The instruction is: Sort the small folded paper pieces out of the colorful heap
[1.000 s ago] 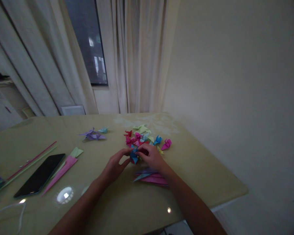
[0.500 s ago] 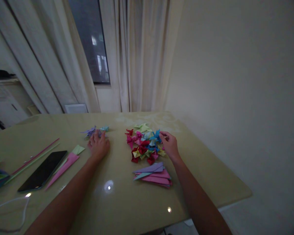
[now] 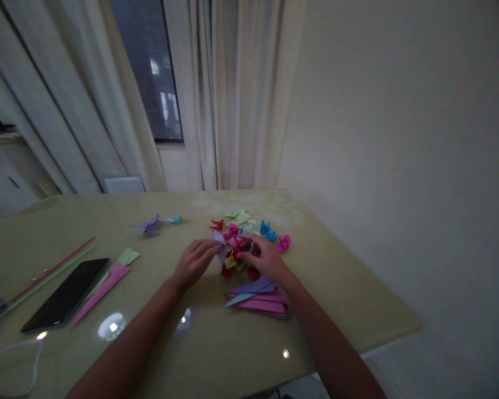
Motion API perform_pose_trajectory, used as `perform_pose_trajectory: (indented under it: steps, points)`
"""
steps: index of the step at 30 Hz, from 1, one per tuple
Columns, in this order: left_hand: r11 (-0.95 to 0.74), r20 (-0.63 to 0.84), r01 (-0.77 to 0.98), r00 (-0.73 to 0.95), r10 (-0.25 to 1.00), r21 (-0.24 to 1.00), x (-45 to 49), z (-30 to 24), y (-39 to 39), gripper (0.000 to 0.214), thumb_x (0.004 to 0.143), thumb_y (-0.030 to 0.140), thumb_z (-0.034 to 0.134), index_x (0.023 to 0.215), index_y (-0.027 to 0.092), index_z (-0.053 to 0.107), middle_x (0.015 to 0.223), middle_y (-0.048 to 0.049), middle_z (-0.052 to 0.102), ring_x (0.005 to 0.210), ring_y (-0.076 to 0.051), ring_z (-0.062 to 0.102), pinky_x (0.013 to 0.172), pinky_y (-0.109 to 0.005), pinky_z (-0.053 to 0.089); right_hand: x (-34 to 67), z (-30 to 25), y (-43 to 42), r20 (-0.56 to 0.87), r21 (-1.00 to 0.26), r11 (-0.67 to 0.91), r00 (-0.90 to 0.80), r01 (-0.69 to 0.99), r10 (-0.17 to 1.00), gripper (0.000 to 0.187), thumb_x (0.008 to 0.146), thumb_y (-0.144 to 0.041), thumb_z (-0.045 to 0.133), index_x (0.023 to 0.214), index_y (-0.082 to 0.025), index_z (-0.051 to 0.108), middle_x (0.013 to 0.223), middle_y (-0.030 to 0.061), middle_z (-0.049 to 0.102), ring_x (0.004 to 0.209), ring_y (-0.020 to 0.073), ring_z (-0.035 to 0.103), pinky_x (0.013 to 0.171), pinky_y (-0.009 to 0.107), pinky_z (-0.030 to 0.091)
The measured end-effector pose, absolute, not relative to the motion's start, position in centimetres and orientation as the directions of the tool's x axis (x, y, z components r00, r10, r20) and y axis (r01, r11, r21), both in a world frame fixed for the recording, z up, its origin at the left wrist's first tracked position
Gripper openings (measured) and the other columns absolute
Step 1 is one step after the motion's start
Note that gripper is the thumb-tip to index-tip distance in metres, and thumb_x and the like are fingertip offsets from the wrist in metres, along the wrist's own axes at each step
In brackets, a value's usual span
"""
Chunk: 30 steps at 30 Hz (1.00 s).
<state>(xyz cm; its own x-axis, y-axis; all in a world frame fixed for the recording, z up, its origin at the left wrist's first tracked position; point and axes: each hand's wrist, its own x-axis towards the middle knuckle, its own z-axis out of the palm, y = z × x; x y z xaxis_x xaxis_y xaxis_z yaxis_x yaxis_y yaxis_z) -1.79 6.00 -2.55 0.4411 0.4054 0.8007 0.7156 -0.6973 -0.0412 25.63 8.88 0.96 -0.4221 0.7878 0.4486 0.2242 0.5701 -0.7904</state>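
Note:
My left hand (image 3: 195,262) pinches a lavender folded-paper piece, which looks like an origami crane (image 3: 220,239), at the left edge of a colourful pile of origami (image 3: 233,254). Over the right part of that pile, my right hand (image 3: 268,259) is open, thumb and fingers apart, hiding some of the pieces. Red, pink, yellow and pale green folds show around the fingertips. Just beyond the right hand lie blue origami pieces (image 3: 268,231) and a magenta one (image 3: 283,243). A stack of flat folded papers (image 3: 260,299), purple, pink and light blue, lies in front of the pile.
Purple origami (image 3: 150,225) and a light blue piece (image 3: 174,219) lie at the back left. Farther left are a phone (image 3: 66,295), pink and green folded papers (image 3: 103,288), thin sticks (image 3: 52,271) and a white cable (image 3: 36,360). A wall (image 3: 399,166) borders the table's right.
My left hand has moved right from the purple origami to the pile, now holding a lavender piece. My right hand has shifted left from the blue piece over the pile. A magenta piece now shows at right.

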Motion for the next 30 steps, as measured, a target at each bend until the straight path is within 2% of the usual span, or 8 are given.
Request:
perform_pose_trajectory:
  steps: [3, 8, 12, 14, 16, 21, 24, 30]
  points:
    - [-0.822, 0.773, 0.544, 0.59, 0.233, -0.168, 0.9, -2.3, 5.1, 0.029, 0.105, 0.015, 0.052, 0.131, 0.019, 0.064, 0.125, -0.0134, 0.075, 0.114, -0.021, 0.069, 0.096, -0.035, 0.057, 25.0, 1.0, 8.1, 0.511, -0.73, 0.661, -0.504, 0.174, 0.696, 0.023, 0.096, -0.038, 0.072, 0.112, -0.024, 0.079, 0.102, 0.0064, 0.076, 0.091, 0.0216, 0.069, 0.083, 0.033, 0.053]
    - [-0.683, 0.821, 0.727, 0.433, 0.372, -0.075, -0.6, -3.1, 6.1, 0.035, 0.102, 0.02, 0.058, 0.137, 0.024, 0.059, 0.135, -0.0146, 0.069, 0.126, -0.024, 0.065, 0.104, -0.039, 0.054, 25.6, 1.0, 8.9, 0.548, -0.76, 0.619, -0.316, 0.198, 0.774, 0.022, 0.095, -0.04, 0.071, 0.091, -0.021, 0.079, 0.085, 0.0044, 0.074, 0.078, 0.02, 0.067, 0.073, 0.03, 0.052]
    - [-0.034, 0.75, 0.951, -0.221, 0.624, 0.308, -5.0, -4.0, 8.3, 0.043, 0.098, 0.027, 0.056, 0.141, 0.021, 0.058, 0.157, -0.0221, 0.049, 0.142, -0.04, 0.049, 0.112, -0.06, 0.043, 27.1, 0.6, 10.6, 0.447, -0.876, 0.442, -0.02, 0.192, 0.894, 0.037, 0.091, -0.049, 0.069, 0.108, -0.017, 0.078, 0.088, 0.0063, 0.076, 0.061, 0.0174, 0.063, 0.058, 0.028, 0.051]
    - [0.278, 0.607, 0.835, -0.539, 0.584, 0.474, -7.5, -4.2, 9.3, 0.058, 0.093, 0.029, 0.06, 0.15, 0.02, 0.051, 0.169, -0.025, 0.028, 0.151, -0.049, 0.034, 0.113, -0.069, 0.036, 27.7, 0.4, 11.2, 0.419, -0.895, 0.405, 0.039, 0.188, 0.907, 0.046, 0.089, -0.05, 0.07, 0.119, -0.015, 0.076, 0.094, 0.0081, 0.077, 0.057, 0.0163, 0.061, 0.053, 0.028, 0.05]
    - [0.404, 0.501, 0.728, -0.679, 0.536, 0.554, -10.0, -4.1, 10.1, 0.064, 0.089, 0.029, 0.064, 0.151, 0.021, 0.051, 0.171, -0.0256, 0.02, 0.153, -0.052, 0.027, 0.113, -0.073, 0.033, 28.0, 0.3, 11.5, 0.426, -0.891, 0.406, 0.066, 0.201, 0.902, 0.047, 0.088, -0.049, 0.07, 0.12, -0.015, 0.076, 0.094, 0.0086, 0.077, 0.058, 0.0161, 0.061, 0.052, 0.027, 0.049]
    - [0.345, 0.418, 0.696, -0.678, 0.604, 0.63, -14.4, -3.5, 10.8, 0.025, 0.086, 0.026, 0.062, 0.106, 0.015, 0.072, 0.122, -0.0264, 0.07, 0.122, -0.048, 0.062, 0.099, -0.069, 0.047, 27.6, 0.4, 10.8, 0.443, -0.883, 0.424, 0.055, 0.201, 0.895, 0.037, 0.091, -0.046, 0.069, 0.112, -0.017, 0.076, 0.091, 0.0074, 0.077, 0.069, 0.0186, 0.066, 0.061, 0.028, 0.052]
    - [0.22, 0.468, 0.725, -0.614, 0.636, 0.653, -14.7, -3.3, 10.3, 0.018, 0.087, 0.029, 0.06, 0.094, 0.016, 0.071, 0.102, -0.0191, 0.075, 0.104, -0.038, 0.07, 0.096, -0.058, 0.053, 27.0, 0.6, 10.1, 0.429, -0.885, 0.418, 0.01, 0.206, 0.903, 0.034, 0.092, -0.046, 0.067, 0.11, -0.018, 0.076, 0.087, 0.0059, 0.076, 0.068, 0.0187, 0.065, 0.06, 0.028, 0.051]
    - [-0.121, 0.62, 0.726, -0.474, 0.626, 0.677, -10.2, -2.3, 9.0, 0.028, 0.09, 0.04, 0.06, 0.105, 0.018, 0.07, 0.103, -0.0125, 0.076, 0.098, -0.028, 0.07, 0.099, -0.048, 0.054, 25.7, 1.4, 8.4, 0.445, -0.861, 0.46, -0.119, 0.215, 0.888, 0.027, 0.094, -0.044, 0.067, 0.103, -0.02, 0.078, 0.084, 0.0039, 0.075, 0.067, 0.0177, 0.062, 0.061, 0.028, 0.048]
